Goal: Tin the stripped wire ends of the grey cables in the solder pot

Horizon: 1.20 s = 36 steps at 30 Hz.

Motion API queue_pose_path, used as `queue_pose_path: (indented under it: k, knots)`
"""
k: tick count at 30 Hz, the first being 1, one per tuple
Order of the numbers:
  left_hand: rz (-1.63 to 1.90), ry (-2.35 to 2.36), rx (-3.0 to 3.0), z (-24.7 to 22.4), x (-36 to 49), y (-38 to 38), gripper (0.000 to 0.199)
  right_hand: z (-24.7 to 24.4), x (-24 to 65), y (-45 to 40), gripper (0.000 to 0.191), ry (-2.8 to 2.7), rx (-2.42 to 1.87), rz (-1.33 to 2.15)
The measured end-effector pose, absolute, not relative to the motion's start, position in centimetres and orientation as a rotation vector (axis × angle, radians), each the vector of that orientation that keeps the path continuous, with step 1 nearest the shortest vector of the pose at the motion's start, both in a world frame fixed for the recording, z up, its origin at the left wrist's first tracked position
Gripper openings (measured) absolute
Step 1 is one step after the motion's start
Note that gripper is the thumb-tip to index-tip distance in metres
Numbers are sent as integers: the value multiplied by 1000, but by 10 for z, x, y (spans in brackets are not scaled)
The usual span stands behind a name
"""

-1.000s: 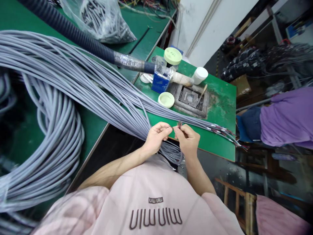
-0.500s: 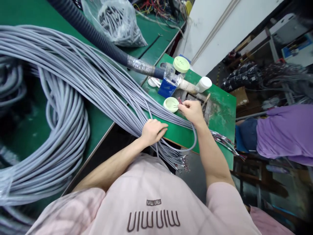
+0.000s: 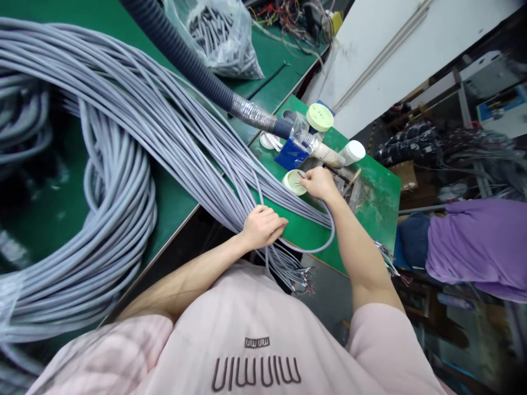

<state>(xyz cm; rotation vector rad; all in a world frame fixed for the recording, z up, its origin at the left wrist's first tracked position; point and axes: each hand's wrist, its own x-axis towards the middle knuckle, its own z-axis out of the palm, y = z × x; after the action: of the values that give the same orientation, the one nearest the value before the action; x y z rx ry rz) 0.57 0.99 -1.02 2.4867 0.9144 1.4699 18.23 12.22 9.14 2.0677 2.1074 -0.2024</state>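
A long bundle of grey cables [image 3: 181,148] runs from the big coil at the left onto the small green table. My left hand [image 3: 263,226] rests on the bundle near the table's front edge, its fingers bent round the cables. In my right hand [image 3: 319,182] the fingertips pinch the end of one grey cable [image 3: 329,241], which loops down and back under the left hand. The cable's thin wires reach into a shallow pale-green dish [image 3: 291,182]. Several stripped cable ends [image 3: 302,280] hang below the left hand.
A dark ribbed hose [image 3: 185,71] crosses above the cables to a blue box [image 3: 293,153]. Behind the dish stand a pale-green round lid [image 3: 320,117] and a white jar [image 3: 354,152]. A bag of cable pieces [image 3: 222,38] lies farther back. A person in purple [image 3: 477,241] is at the right.
The view has shifted, so the bench things appear farther right. My right hand has brought the wire ends lower into the dish. The left hand stays on the bundle.
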Motion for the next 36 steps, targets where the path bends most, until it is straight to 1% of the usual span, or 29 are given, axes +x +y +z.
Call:
queue_pose_path:
  k: [6, 10, 13, 17, 24, 36]
  knots:
    - [1484, 901, 2479, -12, 6, 10, 9, 91, 180, 123, 23, 2087, 2054, -199]
    - [1500, 894, 2470, -13, 5, 10, 9, 102, 184, 119, 23, 2116, 2040, -154]
    - [1516, 875, 2454, -13, 5, 10, 9, 115, 201, 115, 25, 2139, 2054, -94]
    - [1526, 880, 2416, -12, 4, 11, 11, 124, 239, 113, 26, 2017, 2133, -24]
    - [1542, 866, 2400, -10, 3, 11, 13, 109, 286, 120, 25, 1760, 2287, -26]
    - [1519, 883, 2421, -8, 3, 11, 14, 92, 294, 132, 25, 1699, 2350, -135]
